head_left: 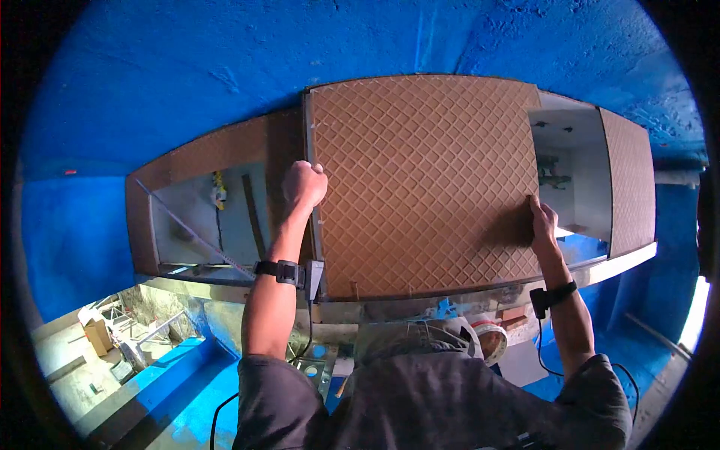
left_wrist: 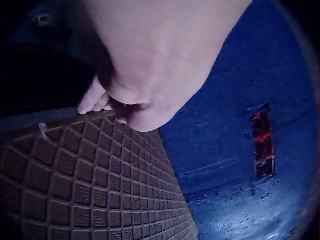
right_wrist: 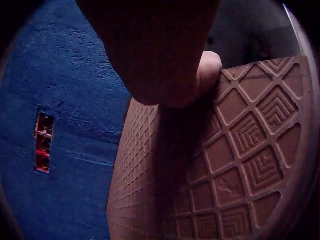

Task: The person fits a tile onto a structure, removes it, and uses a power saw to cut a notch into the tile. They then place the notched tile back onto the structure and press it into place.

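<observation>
Both hands hold a large brown tile (head_left: 424,187), which shows a raised lattice pattern. My left hand (head_left: 304,184) grips its left edge, fingers curled over it. In the left wrist view the thumb side of that hand (left_wrist: 150,95) lies against the patterned face, with fingertips at the rim. On the opposite edge, my right hand (head_left: 543,223) holds the tile with its thumb on the near face; the other fingers are mostly hidden. The right wrist view shows the thumb (right_wrist: 209,65) beside a corner of the ridged surface.
Brown panels (head_left: 630,180) with openings flank the tile. A pale strip (head_left: 195,232) slants across the left opening. Blue walls (head_left: 225,67) surround the work. A round container (head_left: 491,341) stands below, and a cardboard box (head_left: 97,337) is at lower left.
</observation>
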Demonstrator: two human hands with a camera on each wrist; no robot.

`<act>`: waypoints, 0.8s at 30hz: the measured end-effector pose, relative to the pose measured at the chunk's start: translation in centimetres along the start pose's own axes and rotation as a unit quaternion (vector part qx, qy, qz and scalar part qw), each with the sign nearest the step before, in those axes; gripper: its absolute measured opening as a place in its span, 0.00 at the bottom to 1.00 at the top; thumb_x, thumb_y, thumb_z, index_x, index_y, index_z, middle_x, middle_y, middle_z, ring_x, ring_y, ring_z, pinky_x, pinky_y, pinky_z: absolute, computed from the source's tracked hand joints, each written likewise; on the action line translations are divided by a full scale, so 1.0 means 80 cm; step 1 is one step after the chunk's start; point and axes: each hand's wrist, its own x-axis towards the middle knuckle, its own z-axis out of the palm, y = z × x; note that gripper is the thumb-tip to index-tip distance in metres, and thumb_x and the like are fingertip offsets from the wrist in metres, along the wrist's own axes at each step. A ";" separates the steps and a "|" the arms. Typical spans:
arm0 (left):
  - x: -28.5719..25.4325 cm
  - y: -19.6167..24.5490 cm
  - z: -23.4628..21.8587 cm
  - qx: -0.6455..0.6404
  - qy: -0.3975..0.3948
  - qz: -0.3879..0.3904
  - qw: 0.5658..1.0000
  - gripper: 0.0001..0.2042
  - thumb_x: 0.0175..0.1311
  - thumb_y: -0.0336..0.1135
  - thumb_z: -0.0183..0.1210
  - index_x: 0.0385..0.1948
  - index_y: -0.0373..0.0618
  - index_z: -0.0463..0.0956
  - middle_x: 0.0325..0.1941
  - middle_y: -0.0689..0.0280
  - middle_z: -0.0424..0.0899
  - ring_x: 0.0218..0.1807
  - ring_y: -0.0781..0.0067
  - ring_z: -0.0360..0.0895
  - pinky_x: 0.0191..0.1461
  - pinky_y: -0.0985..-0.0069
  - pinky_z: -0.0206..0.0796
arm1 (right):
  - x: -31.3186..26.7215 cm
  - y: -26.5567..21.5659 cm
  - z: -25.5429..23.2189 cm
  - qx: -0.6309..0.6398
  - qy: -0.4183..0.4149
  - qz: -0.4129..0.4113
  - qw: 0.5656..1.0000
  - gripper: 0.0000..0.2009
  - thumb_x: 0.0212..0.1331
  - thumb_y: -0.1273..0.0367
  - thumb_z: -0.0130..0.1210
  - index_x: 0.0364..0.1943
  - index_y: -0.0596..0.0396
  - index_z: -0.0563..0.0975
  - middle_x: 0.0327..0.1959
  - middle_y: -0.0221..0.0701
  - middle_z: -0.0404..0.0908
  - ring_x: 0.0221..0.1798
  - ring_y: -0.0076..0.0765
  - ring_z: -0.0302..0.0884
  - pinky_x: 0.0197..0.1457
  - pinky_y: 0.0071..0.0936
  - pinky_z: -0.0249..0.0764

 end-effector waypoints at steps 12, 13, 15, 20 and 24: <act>-0.005 0.013 0.004 0.024 0.032 0.019 0.999 0.20 0.67 0.49 0.56 0.37 0.37 0.82 0.41 0.46 0.86 0.47 0.45 0.84 0.50 0.53 0.76 | 0.010 0.010 0.000 -0.011 0.009 0.002 1.000 0.17 0.67 0.54 0.60 0.27 0.52 0.78 0.23 0.16 0.66 0.27 0.17 0.59 0.30 0.23 0.58; 0.000 0.011 0.008 0.018 0.040 0.033 0.999 0.19 0.66 0.50 0.56 0.36 0.38 0.82 0.40 0.47 0.86 0.47 0.46 0.84 0.49 0.54 0.77 | 0.007 0.005 0.003 0.005 0.002 0.013 1.000 0.17 0.67 0.54 0.60 0.28 0.52 0.78 0.23 0.17 0.67 0.27 0.17 0.59 0.30 0.23 0.58; -0.014 -0.006 0.010 0.002 0.063 0.067 0.996 0.18 0.67 0.48 0.56 0.35 0.39 0.81 0.38 0.49 0.86 0.45 0.46 0.84 0.46 0.55 0.76 | -0.001 -0.007 0.007 -0.004 0.000 0.024 1.000 0.18 0.66 0.53 0.60 0.29 0.54 0.79 0.23 0.17 0.68 0.27 0.18 0.60 0.31 0.24 0.59; -0.156 -0.083 -0.041 -0.392 -0.122 0.148 0.900 0.14 0.74 0.41 0.55 0.28 0.42 0.73 0.23 0.66 0.79 0.24 0.74 0.73 0.30 0.74 0.65 | 0.022 0.022 -0.003 -0.002 -0.046 -0.013 0.999 0.18 0.66 0.54 0.60 0.34 0.57 0.81 0.28 0.19 0.75 0.33 0.19 0.67 0.37 0.22 0.64; -0.303 -0.210 -0.037 -0.459 -0.341 -0.020 0.820 0.12 0.73 0.36 0.55 0.32 0.37 0.80 0.32 0.61 0.86 0.34 0.74 0.83 0.41 0.75 0.75 | 0.000 -0.010 0.011 -0.040 -0.046 -0.077 0.995 0.21 0.68 0.55 0.58 0.37 0.66 0.81 0.30 0.23 0.76 0.34 0.20 0.66 0.35 0.26 0.67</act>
